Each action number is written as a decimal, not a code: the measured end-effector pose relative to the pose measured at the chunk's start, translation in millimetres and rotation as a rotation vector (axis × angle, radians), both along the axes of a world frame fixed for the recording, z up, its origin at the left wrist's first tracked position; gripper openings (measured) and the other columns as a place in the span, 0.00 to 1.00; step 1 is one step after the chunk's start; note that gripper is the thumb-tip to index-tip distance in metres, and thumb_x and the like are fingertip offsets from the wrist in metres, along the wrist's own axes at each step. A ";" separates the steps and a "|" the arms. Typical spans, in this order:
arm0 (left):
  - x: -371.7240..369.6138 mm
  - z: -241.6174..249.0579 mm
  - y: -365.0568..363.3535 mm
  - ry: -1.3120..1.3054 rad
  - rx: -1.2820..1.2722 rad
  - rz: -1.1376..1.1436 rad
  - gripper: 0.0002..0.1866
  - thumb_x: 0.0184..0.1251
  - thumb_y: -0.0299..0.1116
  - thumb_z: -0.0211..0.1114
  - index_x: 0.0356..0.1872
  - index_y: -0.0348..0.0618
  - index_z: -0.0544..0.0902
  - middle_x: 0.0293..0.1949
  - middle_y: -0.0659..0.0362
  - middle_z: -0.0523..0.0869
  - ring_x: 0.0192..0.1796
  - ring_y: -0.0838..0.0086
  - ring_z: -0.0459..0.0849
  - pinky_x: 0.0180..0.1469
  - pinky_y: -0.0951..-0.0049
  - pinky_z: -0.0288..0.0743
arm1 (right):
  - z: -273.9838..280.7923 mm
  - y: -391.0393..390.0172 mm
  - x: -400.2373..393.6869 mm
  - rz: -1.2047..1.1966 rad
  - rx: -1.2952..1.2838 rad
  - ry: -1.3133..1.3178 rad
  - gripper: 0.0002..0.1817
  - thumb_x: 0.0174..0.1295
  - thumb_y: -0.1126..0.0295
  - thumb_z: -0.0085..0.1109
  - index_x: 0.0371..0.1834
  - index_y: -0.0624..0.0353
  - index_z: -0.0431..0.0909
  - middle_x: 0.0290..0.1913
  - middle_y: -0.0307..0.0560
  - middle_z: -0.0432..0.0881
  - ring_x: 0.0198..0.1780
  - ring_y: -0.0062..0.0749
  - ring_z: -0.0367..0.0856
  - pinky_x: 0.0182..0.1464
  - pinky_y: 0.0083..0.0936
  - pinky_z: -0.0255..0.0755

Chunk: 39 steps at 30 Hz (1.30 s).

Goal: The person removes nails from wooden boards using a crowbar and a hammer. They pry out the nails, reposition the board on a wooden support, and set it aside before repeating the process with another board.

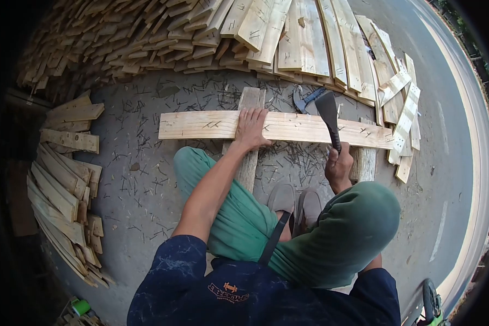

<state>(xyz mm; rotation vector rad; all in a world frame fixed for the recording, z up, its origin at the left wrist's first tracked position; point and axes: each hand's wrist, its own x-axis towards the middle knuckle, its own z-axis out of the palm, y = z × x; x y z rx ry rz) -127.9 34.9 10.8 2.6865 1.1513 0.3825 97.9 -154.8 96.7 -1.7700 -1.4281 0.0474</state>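
Note:
A long pale plank (pixel 304 126) with bent nails in its face lies crosswise over two wooden supports, the left one (pixel 248 171) and the right one (pixel 366 163). My left hand (pixel 251 129) rests on the plank left of its middle, the fingers over its far edge and the thumb apart, pressing it. My right hand (pixel 339 165) is wrapped round the handle of a dark flat-bladed tool (pixel 328 111), whose blade is raised over the plank's right half. Just beyond the plank lies a blue hammer-like tool (pixel 308 100).
A big stack of planks (pixel 174 32) fills the far side, with loose nailed boards (pixel 402 108) at the right. More planks (pixel 70 190) are piled at the left. Nails litter the ground (pixel 141 179). A road (pixel 462 190) runs along the right edge.

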 end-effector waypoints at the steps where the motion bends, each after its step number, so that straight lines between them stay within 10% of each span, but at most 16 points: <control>1: -0.3 0.1 1.2 -0.003 0.008 0.002 0.59 0.32 0.59 0.82 0.69 0.44 0.63 0.65 0.56 0.68 0.72 0.61 0.60 0.77 0.52 0.43 | -2.1 1.4 1.9 -0.023 -0.272 -0.067 0.23 0.76 0.50 0.42 0.40 0.62 0.69 0.28 0.67 0.79 0.32 0.71 0.79 0.34 0.58 0.69; 3: -1.3 -3.6 -11.4 -0.022 0.038 0.001 0.59 0.32 0.59 0.82 0.69 0.44 0.63 0.65 0.56 0.68 0.72 0.61 0.61 0.77 0.52 0.44 | -41.1 11.2 28.4 -0.060 -0.802 -0.133 0.27 0.75 0.47 0.40 0.47 0.64 0.70 0.32 0.70 0.82 0.37 0.71 0.81 0.39 0.59 0.72; 6: 14.0 16.6 43.6 -0.037 0.039 0.022 0.59 0.32 0.59 0.82 0.69 0.44 0.63 0.64 0.56 0.68 0.71 0.61 0.61 0.76 0.51 0.44 | -76.2 4.3 38.8 -0.120 -0.219 -0.146 0.23 0.75 0.49 0.42 0.50 0.61 0.72 0.32 0.72 0.82 0.38 0.73 0.80 0.42 0.63 0.71; 8: 0.2 -0.2 1.3 -0.023 0.042 0.002 0.59 0.32 0.59 0.81 0.69 0.44 0.63 0.64 0.55 0.68 0.71 0.60 0.61 0.77 0.51 0.44 | -23.2 -3.7 16.8 -0.233 -0.561 -0.071 0.24 0.75 0.46 0.41 0.45 0.60 0.69 0.28 0.67 0.81 0.34 0.71 0.80 0.34 0.57 0.71; 11: 1.3 3.8 1.9 0.011 0.013 -0.008 0.59 0.34 0.60 0.80 0.69 0.43 0.62 0.65 0.55 0.68 0.72 0.59 0.61 0.77 0.51 0.43 | -6.5 -2.4 3.1 -0.139 -0.098 0.076 0.21 0.75 0.50 0.45 0.40 0.59 0.67 0.27 0.65 0.79 0.31 0.68 0.79 0.28 0.53 0.66; 14: 3.2 3.6 4.3 -0.010 0.027 -0.008 0.61 0.33 0.61 0.80 0.71 0.43 0.61 0.66 0.55 0.67 0.73 0.60 0.59 0.78 0.50 0.42 | -60.4 -0.3 19.4 -0.051 -0.767 -0.143 0.24 0.76 0.48 0.41 0.41 0.63 0.67 0.27 0.70 0.79 0.34 0.71 0.79 0.34 0.56 0.68; 18: -11.8 4.2 10.8 0.074 -0.156 -0.075 0.68 0.33 0.64 0.80 0.76 0.43 0.53 0.74 0.52 0.60 0.78 0.57 0.52 0.79 0.52 0.41 | -123.1 -17.8 22.2 -0.243 -0.560 0.054 0.26 0.76 0.48 0.39 0.37 0.63 0.68 0.30 0.74 0.78 0.38 0.74 0.77 0.36 0.59 0.66; 39: 6.1 23.6 -3.8 0.180 -0.093 -0.047 0.63 0.40 0.61 0.79 0.75 0.42 0.55 0.74 0.48 0.60 0.77 0.49 0.53 0.74 0.35 0.42 | -74.2 -71.6 -7.5 -0.322 -0.407 0.325 0.25 0.73 0.46 0.48 0.34 0.61 0.70 0.23 0.61 0.74 0.28 0.58 0.73 0.31 0.46 0.64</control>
